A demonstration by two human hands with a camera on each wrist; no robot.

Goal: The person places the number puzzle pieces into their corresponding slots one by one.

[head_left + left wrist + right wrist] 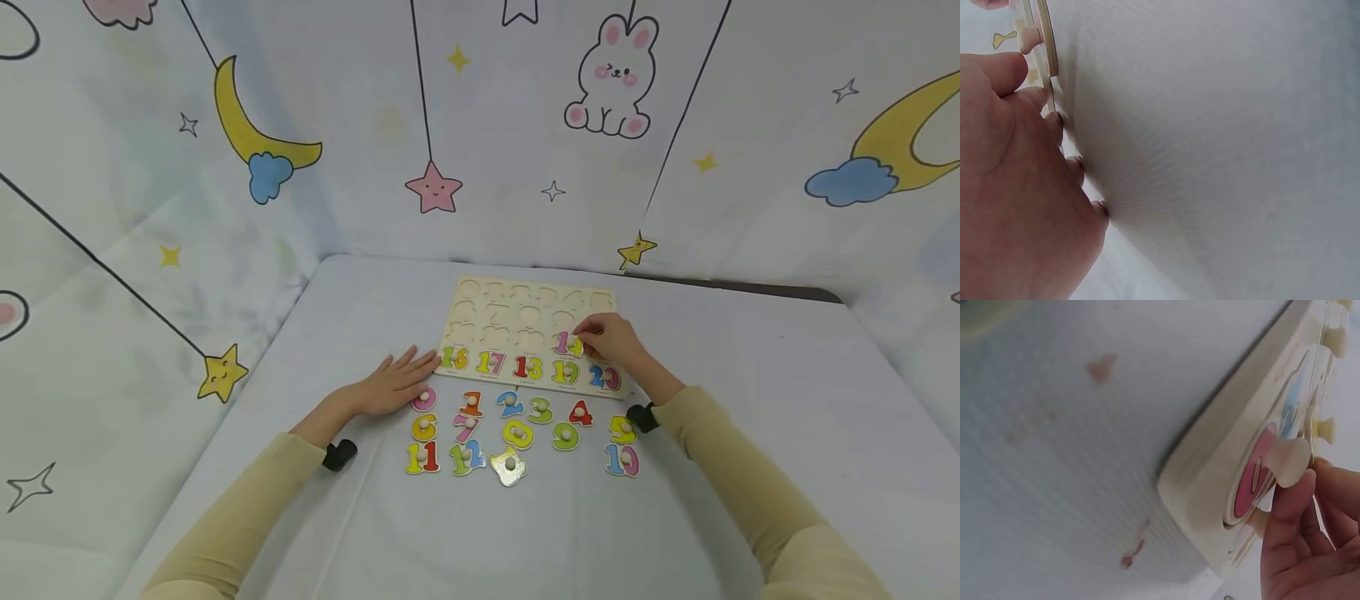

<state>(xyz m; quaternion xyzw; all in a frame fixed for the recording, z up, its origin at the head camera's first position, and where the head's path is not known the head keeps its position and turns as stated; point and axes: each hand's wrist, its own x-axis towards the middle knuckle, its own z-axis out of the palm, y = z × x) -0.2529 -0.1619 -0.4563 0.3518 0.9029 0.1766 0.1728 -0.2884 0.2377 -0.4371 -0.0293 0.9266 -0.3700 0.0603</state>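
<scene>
A wooden number puzzle board (525, 384) lies on the white table. At its right side my right hand (611, 337) pinches the number 14 piece (562, 342), which is over the third row of recesses; whether it is fully seated cannot be seen. The bottom row holds pieces 16 (454, 358), 17 (491, 362), 18 (527, 367), 19 (566, 372) and 20 (604, 377). Flat on the table, my left hand (390, 386) has its fingers spread. Its fingertips reach the board's left edge, and its thumb is near the pink 0 piece (423, 399).
In front of the board lie several loose number pieces, among them 3 (540, 410), 12 (467, 457) and 10 (622, 460). One pale piece (509, 467) lies with its printed face not showing. A patterned cloth (510, 108) hangs behind the table.
</scene>
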